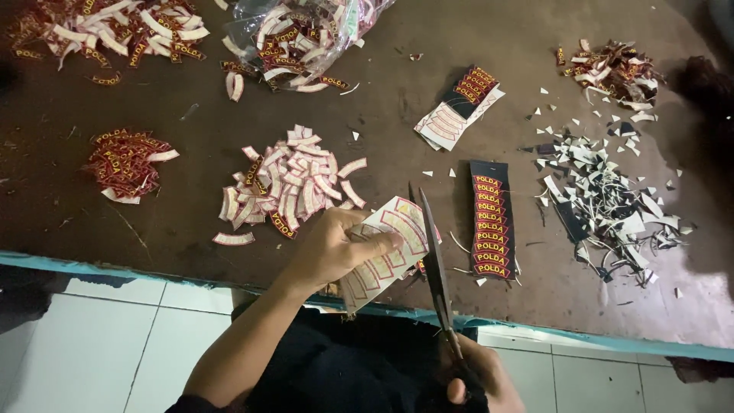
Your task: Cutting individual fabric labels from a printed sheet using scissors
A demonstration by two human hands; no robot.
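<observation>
My left hand (336,248) grips a white-backed strip of curved embroidered patches (386,252) near the table's front edge, thumb pressed on its face. My right hand (478,378), low in the view, is closed on the handles of black scissors (436,268). The scissor blades point away from me and run along the strip's right edge. A black strip of red and yellow patches (490,219) lies flat just right of the blades.
On the dark brown table (191,222) lie a pile of cut patches face down (287,183), a red pile (122,162), another sheet stack (459,107), a plastic bag of patches (302,34), and offcut scraps (604,195). White floor tiles (107,344) lie below.
</observation>
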